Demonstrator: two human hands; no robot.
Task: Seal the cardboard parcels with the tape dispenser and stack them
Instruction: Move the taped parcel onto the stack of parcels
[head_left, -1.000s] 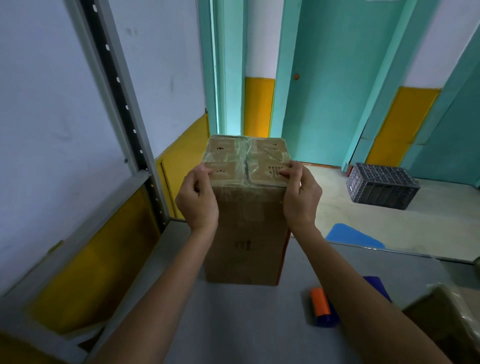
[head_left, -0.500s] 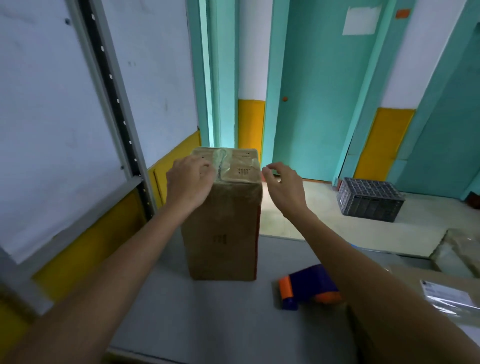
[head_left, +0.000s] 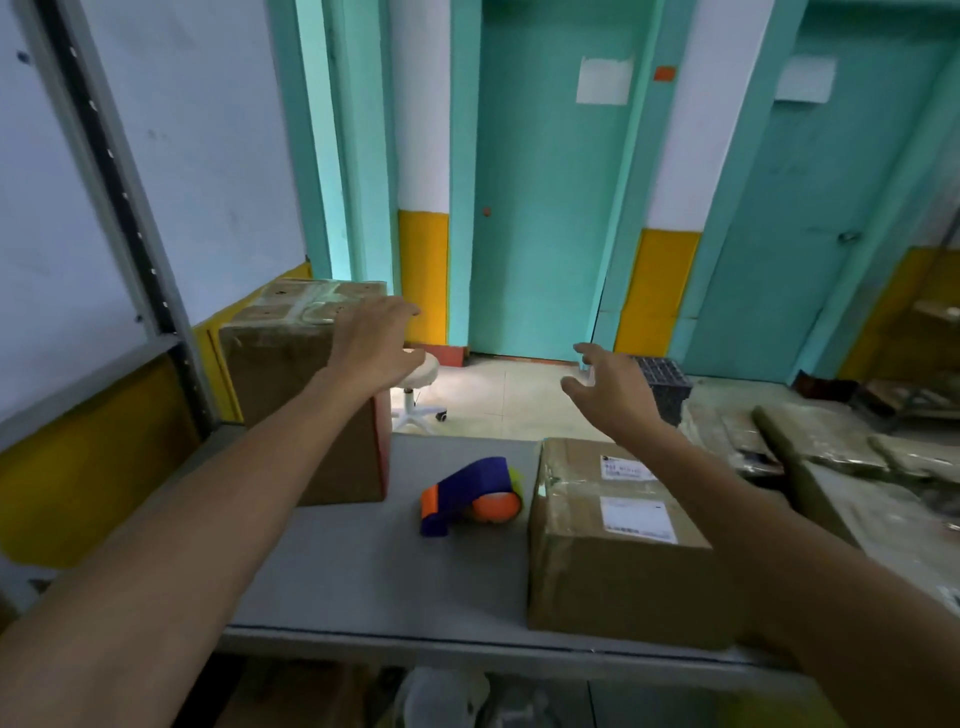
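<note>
Tall parcel: stands upright at the far left of the grey table, close by the metal shelf upright; top crossed with clear tape.

Left hand: hangs at the tall parcel's top right corner, palm down, fingers straight and close together, pointing right. Holds nothing. Cannot tell whether the palm touches the cardboard.

Right hand: up in the air above the far edge of the table, apart from everything, fingers spread and lightly bent. Grips nothing.

Second parcel: lies flat at the near right of the table, partly under the right forearm. Bears two white labels on top, with shiny tape at its far left corner.

Tape dispenser: blue and orange, rests on the table between the two parcels, just beside the second one, touched by neither hand.

Beyond the table, on the pale floor: a white stool just right of the tall parcel, a dark crate behind the right hand, and a teal door in the far wall.

Far right: flattened brown packages heaped on another surface, too blurred to tell apart.
</note>
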